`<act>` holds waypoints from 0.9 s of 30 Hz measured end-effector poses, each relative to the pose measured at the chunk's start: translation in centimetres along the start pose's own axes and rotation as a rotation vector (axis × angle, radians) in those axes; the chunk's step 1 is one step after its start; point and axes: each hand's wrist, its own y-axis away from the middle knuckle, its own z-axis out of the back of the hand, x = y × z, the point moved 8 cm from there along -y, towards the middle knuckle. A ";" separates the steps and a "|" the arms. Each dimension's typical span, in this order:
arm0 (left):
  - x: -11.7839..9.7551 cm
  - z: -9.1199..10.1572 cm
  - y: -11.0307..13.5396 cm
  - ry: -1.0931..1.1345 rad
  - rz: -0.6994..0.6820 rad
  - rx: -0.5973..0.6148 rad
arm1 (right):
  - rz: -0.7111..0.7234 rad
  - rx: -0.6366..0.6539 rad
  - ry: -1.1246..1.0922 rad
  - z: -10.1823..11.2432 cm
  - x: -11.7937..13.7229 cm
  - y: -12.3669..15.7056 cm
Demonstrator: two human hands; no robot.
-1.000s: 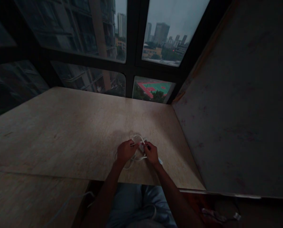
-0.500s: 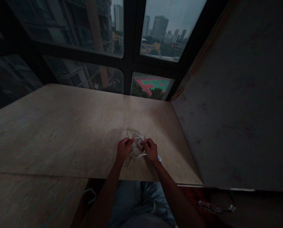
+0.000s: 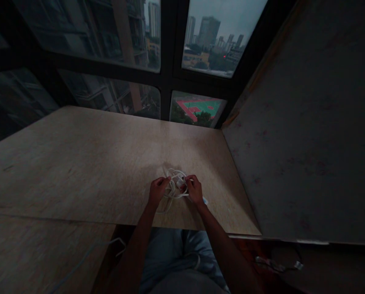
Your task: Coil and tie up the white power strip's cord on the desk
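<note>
A white cable [image 3: 172, 188] lies in loose loops between my two hands, just above the tabletop [image 3: 115, 163]. My left hand [image 3: 158, 190] pinches the cable at the left side of the loops. On the right, the fingers of my right hand [image 3: 193, 188] are closed on the cable beside a small white block [image 3: 180, 182], which looks like a plug or charger. Part of the cable hangs down toward the table's front edge. Beside my right wrist a small white and blue piece [image 3: 205, 201] shows; its kind I cannot make out.
Dark-framed windows [image 3: 167, 77] border the table's far side, and a patterned wall [image 3: 292, 155] its right. A pale cable [image 3: 87, 255] runs over the lower left surface. Down at the right lies a dark cord with a white end [image 3: 298, 265].
The cable loops between my hands have shifted and opened slightly. My left hand has moved a little left. The whole view has tilted a touch.
</note>
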 end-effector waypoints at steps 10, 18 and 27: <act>-0.6 -2.3 -0.3 -0.075 0.032 0.274 | -0.053 0.133 0.035 -0.7 0.0 -0.5; -2.2 -4.0 -0.2 -0.273 -0.019 0.368 | -0.057 0.118 0.001 -0.7 -0.6 -0.5; -3.0 -5.2 -0.3 -0.614 -0.038 0.326 | 0.026 0.067 0.042 0.0 1.2 -0.1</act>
